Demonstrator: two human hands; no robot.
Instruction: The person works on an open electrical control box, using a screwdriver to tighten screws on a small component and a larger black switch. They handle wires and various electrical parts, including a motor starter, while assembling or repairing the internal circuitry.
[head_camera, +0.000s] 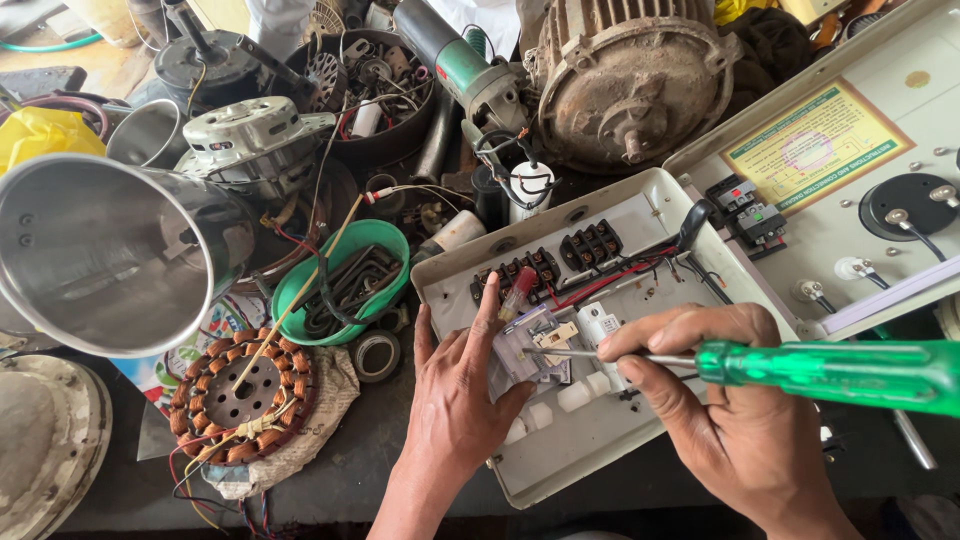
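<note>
The right hand (730, 420) pinches a green screwdriver (830, 372), shaft lying level and pointing left at the switch part (535, 345) inside the box (560, 460); the left hand (460, 400), fingers spread, steadies that part's left side.

Dark workbench (350, 470) carries a grey panel box (600, 440), stator (240, 395), green bowl (300, 290)

1. We see a translucent green handle on the screwdriver (840, 372), with a silvery shaft.
2. At 12 o'clock from our hands, the open control box (560, 300) is off-white, with black terminal blocks (592, 243) and red wires (610, 280).
3. At 9 o'clock, the bowl (340, 285) is green.
4. At 8 o'clock, the stator (243, 395) shows copper-orange windings.
5. At 11 o'clock, the motor (630, 80) is rusty brown.
</note>
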